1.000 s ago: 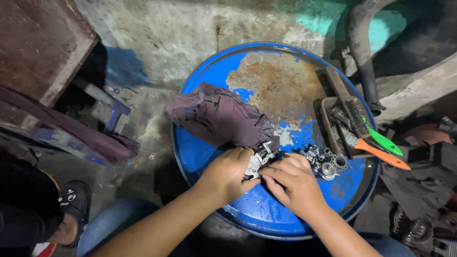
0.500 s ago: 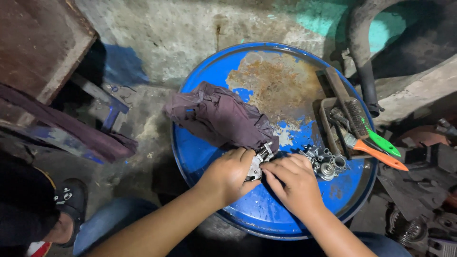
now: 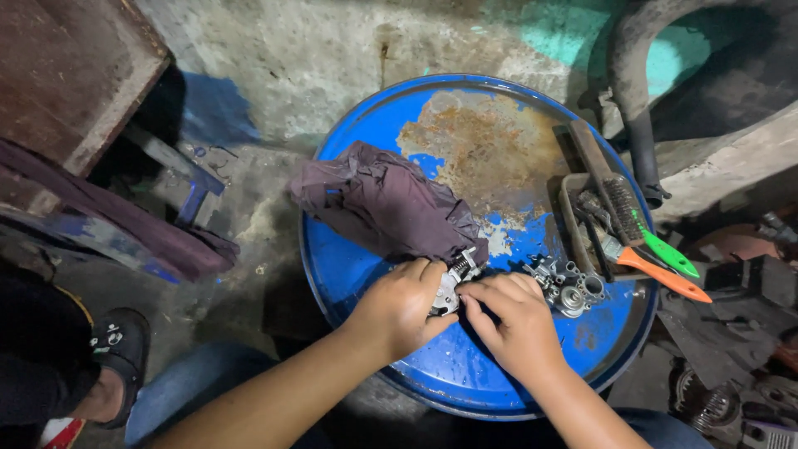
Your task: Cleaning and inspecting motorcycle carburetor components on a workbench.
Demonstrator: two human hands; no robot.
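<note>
A small grey metal part with a spring [image 3: 453, 287] is held over the round blue rusted drum lid [image 3: 399, 125] used as worktop, just below the crumpled dark purple rag [image 3: 382, 208]. Left hand [image 3: 403, 308] fingers are closed around it; right hand [image 3: 515, 320] fingers are pinched at its edge. Step judged: fiddly fitting or cleaning; a fine, steady grip is called for next. Loose metal pieces [image 3: 569, 291] and an orange-handled brush [image 3: 657, 270] lie right of the rag. Dirty concrete floor [image 3: 274, 75] around.

On the drum lid [image 3: 391, 125], a rag [image 3: 382, 204] lies left of the brushes [image 3: 632, 224].
</note>
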